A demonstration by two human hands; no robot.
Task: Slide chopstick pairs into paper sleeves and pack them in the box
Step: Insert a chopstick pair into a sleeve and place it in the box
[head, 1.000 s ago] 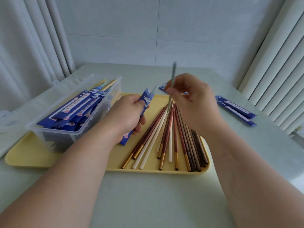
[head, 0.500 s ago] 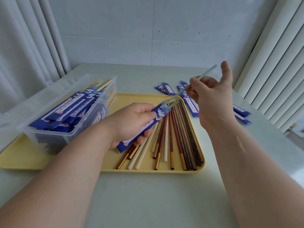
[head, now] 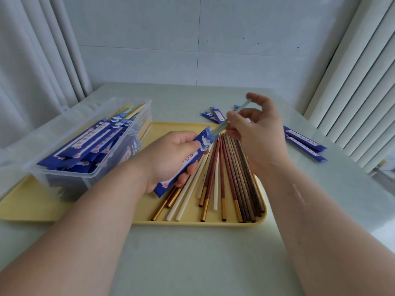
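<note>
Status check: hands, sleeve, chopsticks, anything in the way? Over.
Left hand grips blue sleeve. Right hand pinches pale green chopsticks, tips at the sleeve mouth. Nothing in the way.

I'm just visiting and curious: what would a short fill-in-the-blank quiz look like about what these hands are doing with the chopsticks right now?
1. The left hand holds a ____ paper sleeve.
2. The right hand pinches the pale green chopsticks, whose tips sit inside the ____.
3. The loose chopsticks lie on a ____ tray.
4. The clear box of filled sleeves stands on the tray's ____ side.

Missing words: blue; sleeve; yellow; left.
</note>
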